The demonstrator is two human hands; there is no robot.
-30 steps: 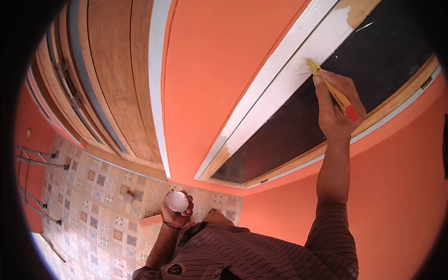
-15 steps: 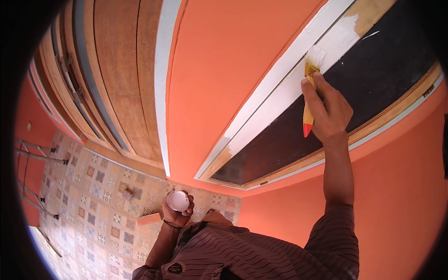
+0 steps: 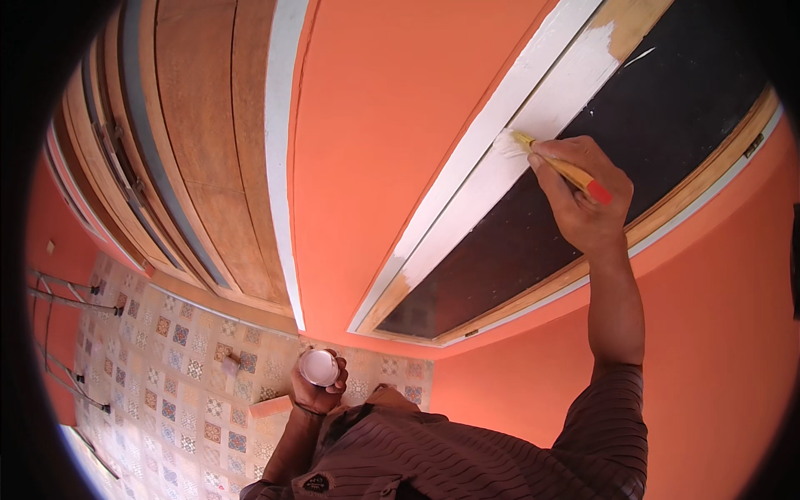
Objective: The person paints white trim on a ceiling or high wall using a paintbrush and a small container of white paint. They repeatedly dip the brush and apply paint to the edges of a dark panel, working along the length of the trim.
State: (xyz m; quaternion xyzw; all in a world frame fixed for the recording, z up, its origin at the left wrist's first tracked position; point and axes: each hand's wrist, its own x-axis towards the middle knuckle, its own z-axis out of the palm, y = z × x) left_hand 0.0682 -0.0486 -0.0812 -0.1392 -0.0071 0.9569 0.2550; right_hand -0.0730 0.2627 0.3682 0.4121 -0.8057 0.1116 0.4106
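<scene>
A paintbrush [image 3: 575,176] with a yellow handle and red end is gripped in my right hand [image 3: 587,187]. Its bristles press on the white-painted stile of a wooden window frame [image 3: 557,98], beside a dark glass pane [image 3: 642,158]. Bare wood shows at the upper end of that stile and again near its lower corner. Low down near my body, my left hand [image 3: 310,385] has its fingers wrapped round a small cup of white paint [image 3: 318,367], its mouth facing up.
Orange wall [image 3: 375,108] lies left of the window. A brown wooden door [image 3: 200,125] stands farther left. On the patterned tile floor [image 3: 179,367] are a brick-like block [image 3: 271,407] and a small block [image 3: 231,364]. Metal ladder legs [image 3: 75,300] stand at the far left.
My right hand has tilted the brush and brought its bristles down and left along the white stile. The left hand still holds the paint cup in nearly the same place.
</scene>
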